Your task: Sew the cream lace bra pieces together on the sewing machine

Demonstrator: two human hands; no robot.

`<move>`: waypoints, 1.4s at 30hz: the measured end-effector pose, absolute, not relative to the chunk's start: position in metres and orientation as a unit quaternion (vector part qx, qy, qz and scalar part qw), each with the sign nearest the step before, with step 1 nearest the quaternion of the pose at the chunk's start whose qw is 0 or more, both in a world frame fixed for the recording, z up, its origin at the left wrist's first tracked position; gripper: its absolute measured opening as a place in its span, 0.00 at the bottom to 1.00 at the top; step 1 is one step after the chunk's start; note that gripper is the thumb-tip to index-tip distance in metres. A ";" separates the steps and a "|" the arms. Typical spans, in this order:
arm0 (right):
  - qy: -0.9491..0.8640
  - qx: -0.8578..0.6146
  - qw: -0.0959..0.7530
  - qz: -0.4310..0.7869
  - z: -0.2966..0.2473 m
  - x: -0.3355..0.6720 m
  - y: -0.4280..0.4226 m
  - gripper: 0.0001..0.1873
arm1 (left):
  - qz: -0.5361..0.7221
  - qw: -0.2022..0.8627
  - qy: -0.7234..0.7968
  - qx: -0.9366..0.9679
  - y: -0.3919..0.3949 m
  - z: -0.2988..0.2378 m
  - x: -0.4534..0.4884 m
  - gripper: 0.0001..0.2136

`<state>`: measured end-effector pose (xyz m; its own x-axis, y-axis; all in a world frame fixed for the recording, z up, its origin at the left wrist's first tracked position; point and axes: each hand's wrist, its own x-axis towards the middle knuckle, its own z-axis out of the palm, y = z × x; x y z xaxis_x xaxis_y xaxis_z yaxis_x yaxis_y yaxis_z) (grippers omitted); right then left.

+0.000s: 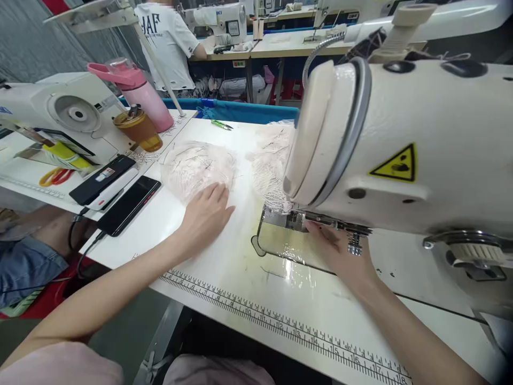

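My left hand [205, 213] lies flat with fingers stretched out on the white table [224, 278], its fingertips on the near edge of a pile of pale pink lace pieces [196, 167]. A second lace pile [269, 160] runs under the head of the cream sewing machine [401, 144]. My right hand [340, 254] rests on the metal needle plate [280, 238] beneath the machine head. Its fingertips reach under the presser foot area and are partly hidden, so I cannot see whether they hold anything.
Two black phones [128, 204] lie at the table's left edge. A pink bottle [144, 96], an amber cup [140, 131], orange scissors [56, 176] and another sewing machine [68, 115] stand left. Green snips [221, 125] lie at the back. A person in a white shirt [166, 43] stands beyond.
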<state>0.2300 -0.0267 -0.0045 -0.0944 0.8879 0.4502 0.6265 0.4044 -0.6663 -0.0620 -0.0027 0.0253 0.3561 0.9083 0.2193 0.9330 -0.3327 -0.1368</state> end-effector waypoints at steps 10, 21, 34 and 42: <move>-0.726 -0.535 0.405 0.153 -0.007 0.229 -0.026 0.12 | -0.159 0.114 -0.339 -0.920 -0.087 0.025 -0.051 0.13; -0.800 -0.491 0.338 0.068 -0.005 0.227 -0.031 0.11 | -0.146 0.031 -0.152 -0.977 -0.101 0.038 -0.035 0.12; -0.905 -0.295 0.307 0.029 -0.002 0.223 -0.032 0.08 | 0.003 0.059 -0.745 -0.664 -0.008 0.059 -0.087 0.18; -0.906 -0.305 0.291 0.028 -0.005 0.225 -0.033 0.08 | -0.236 -0.091 -0.705 -0.663 0.006 0.064 -0.097 0.05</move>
<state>0.2255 -0.0335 -0.0047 -0.6441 0.5697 0.5104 0.5375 0.8119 -0.2280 -0.0965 0.0063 0.0637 -0.1040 0.9774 0.1843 0.8916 0.0095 0.4527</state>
